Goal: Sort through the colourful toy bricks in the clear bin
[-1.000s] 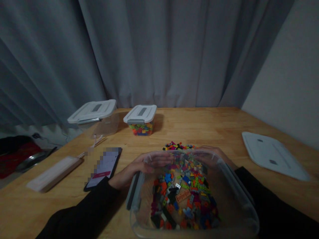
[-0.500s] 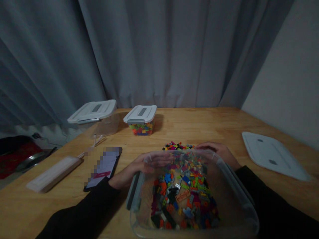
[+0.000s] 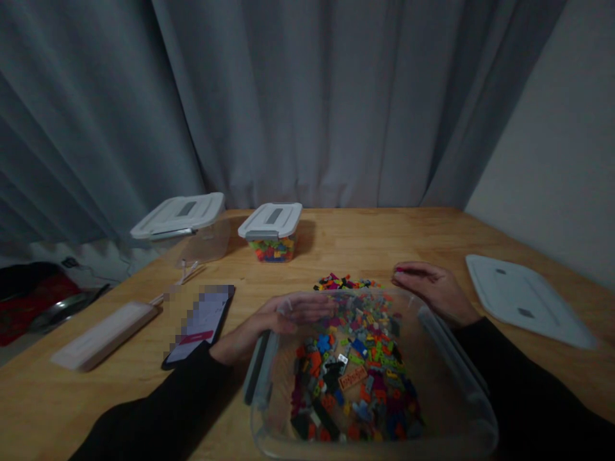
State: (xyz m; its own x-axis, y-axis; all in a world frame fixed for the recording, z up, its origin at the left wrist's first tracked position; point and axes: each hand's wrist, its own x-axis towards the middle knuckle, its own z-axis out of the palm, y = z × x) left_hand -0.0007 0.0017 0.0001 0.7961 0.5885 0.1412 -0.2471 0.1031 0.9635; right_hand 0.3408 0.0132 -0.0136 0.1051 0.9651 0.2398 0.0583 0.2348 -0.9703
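Sorting step: left hand (image 3: 269, 323) grips tub (image 3: 451, 358) rim, right hand (image 3: 432, 289) fingers pinch brick (tiny, pink) (image 3: 398, 271) nr pile (image 3: 343, 282).

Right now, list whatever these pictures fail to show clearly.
Head view only:
- Black smartphone: screen pixelated, unreadable.
- Right hand: fingertips pinched; whether they hold a brick is too small to tell.
- Clear plastic tub: near wall cut by the bottom edge.
- Left hand: fingers blurred behind the tub wall.
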